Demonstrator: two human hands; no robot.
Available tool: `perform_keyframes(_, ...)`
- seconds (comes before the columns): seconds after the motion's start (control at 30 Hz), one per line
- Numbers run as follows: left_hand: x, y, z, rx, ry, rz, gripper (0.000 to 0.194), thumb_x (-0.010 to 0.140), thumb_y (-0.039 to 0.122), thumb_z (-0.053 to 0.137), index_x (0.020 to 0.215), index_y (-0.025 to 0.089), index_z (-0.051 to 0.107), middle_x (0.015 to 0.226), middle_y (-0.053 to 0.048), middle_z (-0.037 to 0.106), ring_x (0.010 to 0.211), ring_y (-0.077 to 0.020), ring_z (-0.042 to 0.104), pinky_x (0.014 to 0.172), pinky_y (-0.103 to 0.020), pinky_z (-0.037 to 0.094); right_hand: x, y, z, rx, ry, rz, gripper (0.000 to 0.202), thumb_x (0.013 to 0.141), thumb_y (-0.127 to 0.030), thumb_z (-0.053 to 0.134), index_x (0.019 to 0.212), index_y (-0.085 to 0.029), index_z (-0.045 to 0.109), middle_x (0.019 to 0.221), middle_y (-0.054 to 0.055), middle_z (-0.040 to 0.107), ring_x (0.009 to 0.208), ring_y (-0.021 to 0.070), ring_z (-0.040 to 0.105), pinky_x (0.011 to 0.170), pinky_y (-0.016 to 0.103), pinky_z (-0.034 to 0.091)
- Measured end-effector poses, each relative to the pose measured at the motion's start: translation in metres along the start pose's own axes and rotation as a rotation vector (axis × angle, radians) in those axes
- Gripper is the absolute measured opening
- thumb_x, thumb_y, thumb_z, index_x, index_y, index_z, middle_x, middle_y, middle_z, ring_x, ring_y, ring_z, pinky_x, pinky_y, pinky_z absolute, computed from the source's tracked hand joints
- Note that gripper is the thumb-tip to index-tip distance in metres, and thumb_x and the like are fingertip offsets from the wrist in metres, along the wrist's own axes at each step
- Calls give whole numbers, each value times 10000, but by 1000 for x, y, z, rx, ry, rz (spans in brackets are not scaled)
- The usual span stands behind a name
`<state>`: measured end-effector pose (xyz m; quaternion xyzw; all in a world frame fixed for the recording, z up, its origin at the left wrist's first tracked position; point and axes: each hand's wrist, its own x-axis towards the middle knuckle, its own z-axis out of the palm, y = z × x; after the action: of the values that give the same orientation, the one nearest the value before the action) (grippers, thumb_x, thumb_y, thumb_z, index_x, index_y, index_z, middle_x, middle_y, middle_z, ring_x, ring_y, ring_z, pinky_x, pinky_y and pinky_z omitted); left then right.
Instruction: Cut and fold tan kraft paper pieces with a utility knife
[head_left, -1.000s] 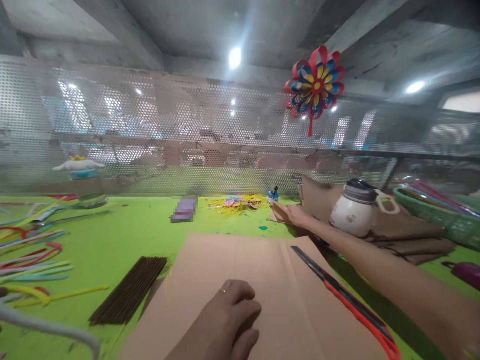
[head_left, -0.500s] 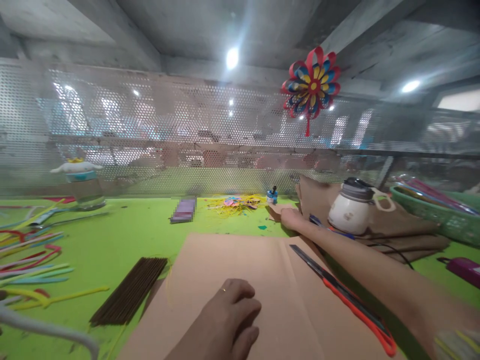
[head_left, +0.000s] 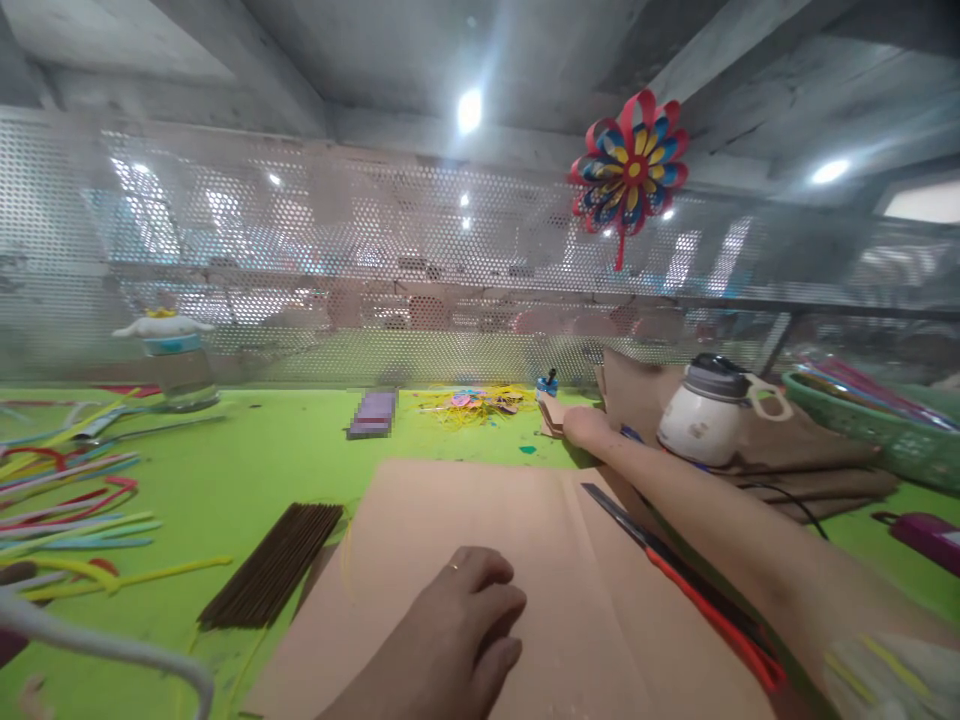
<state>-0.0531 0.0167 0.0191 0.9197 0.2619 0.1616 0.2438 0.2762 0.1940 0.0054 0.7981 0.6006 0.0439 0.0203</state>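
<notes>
My left hand [head_left: 469,620] rests over a tan sheet of card [head_left: 450,510] at the front middle, its fingers bent and apart, nothing held. My right arm reaches forward; at its end my right hand [head_left: 587,428] is closed at small brown card pieces [head_left: 553,414], its fingertips hidden behind the hand. Scissors with red handles [head_left: 712,610] lie on the sheet's right side. Left of the sheet lies a bundle of thin dark brown sticks [head_left: 274,565]. Behind the sheet is a pile of yellow and coloured scraps [head_left: 480,402], beside a small blue bottle [head_left: 547,384].
Coloured strips [head_left: 82,500] lie at the left, near a lidded glass jar [head_left: 180,370]. At the right are a white mug [head_left: 701,415], folded brown paper [head_left: 795,440], a green basket [head_left: 862,425] and a magenta object [head_left: 922,540]. A paper flower [head_left: 630,170] hangs above.
My right hand has shifted slightly, and the small card pieces beside it show more stacked edges. My left hand stays over the sheet. The view has moved a little.
</notes>
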Motion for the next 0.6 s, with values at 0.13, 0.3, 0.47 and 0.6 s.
perform_keyframes(0.13,-1,1,1,-31,23,0,223,865,138,507,1004,219,662,1169,-61,554,1123,-224,501,977,-385,435,-7,-6,0,-86,-27,23,322,927,-316,606,1212,-171,575,1217,94,603,1032,239,616,847,446,535)
perform_keyframes(0.3,0,3,-1,7,1,-16,250,864,130,492,1029,215,660,1179,-69,548,1126,-233,507,972,-400,438,-7,-7,-6,-163,-80,60,329,929,-321,602,1218,-167,572,1228,95,596,1039,237,614,859,448,530)
perform_keyframes(0.47,3,0,-1,44,-11,18,252,863,143,493,1034,221,661,1162,-70,563,1107,-240,519,951,-396,454,-2,-2,-12,-163,-137,84,331,931,-326,597,1218,-162,571,1217,93,599,1019,229,621,846,435,537)
perform_keyframes(0.6,2,-1,0,41,-3,8,253,880,143,479,1041,223,656,1184,-65,550,1136,-232,505,979,-394,438,-1,3,-15,-130,-135,57,329,934,-327,592,1221,-167,569,1220,89,597,1018,227,621,847,436,538)
